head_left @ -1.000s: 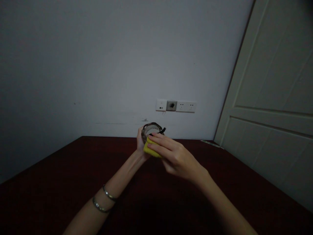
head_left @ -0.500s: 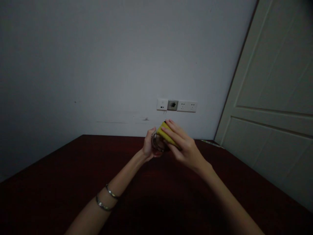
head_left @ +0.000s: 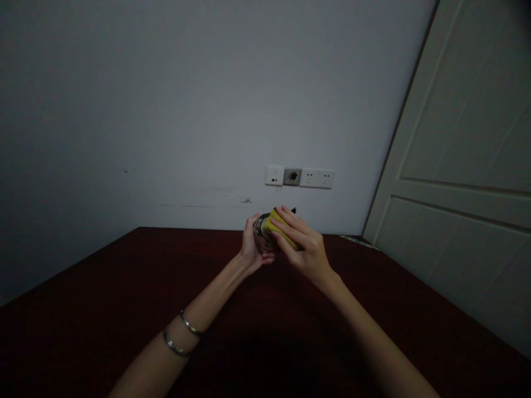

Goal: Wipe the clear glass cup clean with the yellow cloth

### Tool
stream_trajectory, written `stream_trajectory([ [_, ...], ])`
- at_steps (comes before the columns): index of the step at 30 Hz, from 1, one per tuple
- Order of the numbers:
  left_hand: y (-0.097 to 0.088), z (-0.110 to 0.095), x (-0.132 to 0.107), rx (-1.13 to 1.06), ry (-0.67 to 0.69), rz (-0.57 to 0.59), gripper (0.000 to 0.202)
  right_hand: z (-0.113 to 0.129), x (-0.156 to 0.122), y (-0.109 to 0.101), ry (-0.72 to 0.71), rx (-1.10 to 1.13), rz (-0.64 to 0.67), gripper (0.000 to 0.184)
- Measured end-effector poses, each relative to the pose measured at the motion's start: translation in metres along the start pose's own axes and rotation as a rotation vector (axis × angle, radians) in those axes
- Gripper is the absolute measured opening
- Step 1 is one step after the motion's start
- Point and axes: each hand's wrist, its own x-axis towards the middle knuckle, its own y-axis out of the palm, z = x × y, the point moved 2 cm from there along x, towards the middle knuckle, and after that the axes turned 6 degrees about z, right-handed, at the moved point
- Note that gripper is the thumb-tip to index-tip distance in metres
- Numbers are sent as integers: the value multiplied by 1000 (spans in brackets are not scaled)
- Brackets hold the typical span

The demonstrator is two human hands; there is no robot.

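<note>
My left hand [head_left: 250, 250] is wrapped round a see-through, dark-patterned glass [head_left: 262, 239], held tilted above the far part of the table. My right hand [head_left: 306, 246] grips a yellow sponge [head_left: 279, 225] and presses it against the glass's right side. The sponge and the fingers cover much of the glass. A small dark jagged tip [head_left: 293, 210] pokes out just beyond my right fingers; what it belongs to is hidden. On my left forearm are two silvery bangles [head_left: 176, 345].
The dark red table [head_left: 186, 287] runs up to a pale wall [head_left: 199, 110]. A row of sockets [head_left: 317, 178] is on the wall behind my hands. A cream panelled door [head_left: 464, 166] stands at the right. Near the table's far right corner lies a thin strip [head_left: 359, 242].
My right hand has moved slightly left with the sponge along the glass. The glass has turned a little in my left hand, and the dark tip now shows.
</note>
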Motion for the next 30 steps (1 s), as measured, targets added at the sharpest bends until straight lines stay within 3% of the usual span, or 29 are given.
stream_trajectory([
  [7,5,-6,0,-168,222,23,42,12,0,6,-139,52,158,40],
  [12,4,2,-1,39,-8,15,62,1,1,3,19,60,-8,36],
  [14,3,2,-2,77,-11,26,63,-2,0,0,43,66,-31,35],
  [20,3,-10,-5,-8,216,-15,54,2,-5,4,-183,93,101,42],
  [23,3,-13,-5,-13,231,12,53,0,-7,8,-197,100,67,42],
  [26,4,-10,-4,80,145,66,59,-9,-7,7,-28,147,-68,34],
  [30,-1,-9,-1,322,168,151,62,-26,-8,2,443,436,-280,22],
])
